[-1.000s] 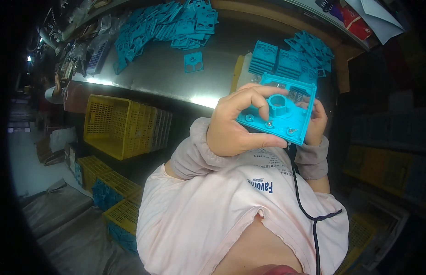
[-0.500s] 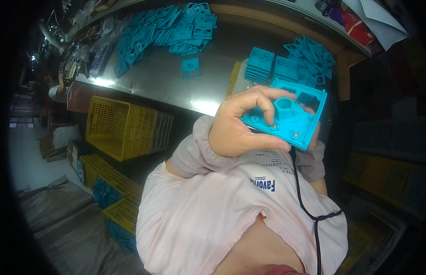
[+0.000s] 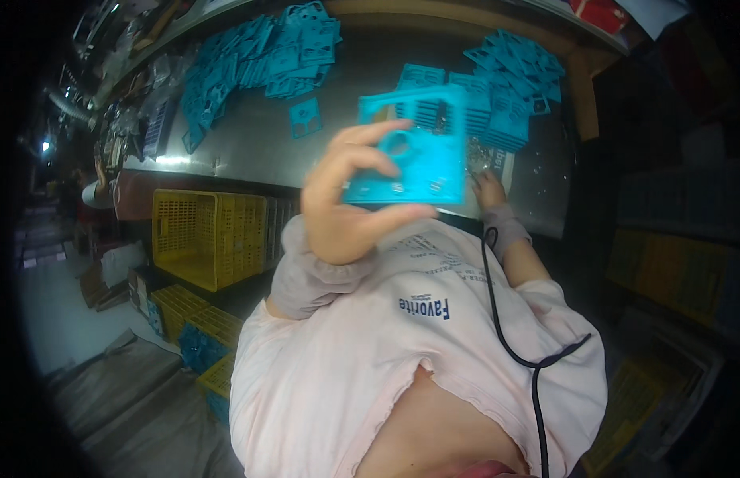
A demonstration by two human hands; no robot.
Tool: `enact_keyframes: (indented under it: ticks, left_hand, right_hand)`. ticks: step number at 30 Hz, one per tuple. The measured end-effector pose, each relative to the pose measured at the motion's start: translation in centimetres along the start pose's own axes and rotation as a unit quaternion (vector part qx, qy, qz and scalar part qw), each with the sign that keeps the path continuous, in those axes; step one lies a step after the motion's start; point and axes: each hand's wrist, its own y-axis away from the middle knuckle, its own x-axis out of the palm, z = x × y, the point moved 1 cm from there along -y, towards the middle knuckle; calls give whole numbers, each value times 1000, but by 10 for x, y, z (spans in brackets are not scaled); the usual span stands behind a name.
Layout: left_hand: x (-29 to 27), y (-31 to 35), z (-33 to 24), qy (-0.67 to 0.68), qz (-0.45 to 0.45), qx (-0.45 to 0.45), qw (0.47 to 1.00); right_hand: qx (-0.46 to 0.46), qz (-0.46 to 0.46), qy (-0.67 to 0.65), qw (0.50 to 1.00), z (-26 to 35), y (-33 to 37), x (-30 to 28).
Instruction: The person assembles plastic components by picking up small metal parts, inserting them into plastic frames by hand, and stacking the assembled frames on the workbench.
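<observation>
Left hand: the hand (image 3: 338, 187) grips a blue plastic frame (image 3: 445, 163), thumb along its lower edge, fingers bent over its face and upper part; this pinch seems to steady it while leaving most of the face uncovered.
Blue frame: centre of the frame, lifted above the bench (image 3: 242, 131) and tilted, its raised ring toward the camera, perhaps to keep that side accessible.
Right hand: right of centre, the hand (image 3: 491, 191) reaches down among small metal pieces (image 3: 476, 151); whether its fingertips are closed on any, one cannot tell.
Metal pieces: beside a white printed sheet (image 3: 506, 169), probably gathered there for easy reach.
Neat stacks: blue parts (image 3: 509, 119) squared up, upper right of centre, likely to save room.
Loose heaps: more parts, upper left (image 3: 266, 56) and upper right (image 3: 517, 64), lying unsorted.
Yellow crate: left side (image 3: 218, 271), below the bench edge.
</observation>
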Motion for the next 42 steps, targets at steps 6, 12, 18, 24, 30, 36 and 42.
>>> enact_keyframes:
  ticks: [6,12,18,24,30,36,42]
  left_hand:
    - [-28,30,33,-16,-81,-132,988]
    - [-47,51,50,-37,-119,-190,974]
    - [-54,67,68,-40,-140,-224,964]
    - [-63,81,80,-66,-142,-241,958]
    - [-69,99,84,-59,-161,-279,945]
    - [-76,107,88,-67,-162,-283,943]
    - [-76,110,89,-75,-159,-273,946]
  right_hand:
    - [50,-50,-58,996,-5,-1,-7]
    - [95,-150,-138,974,-9,2,-7]
    - [162,-90,-247,951,33,-8,3]
    - [84,-20,-284,955,62,-35,34]
    - [112,-81,-226,964,66,-37,48]
    - [99,-133,-199,966,62,-38,56]
    - [70,-131,-86,985,78,-40,50]
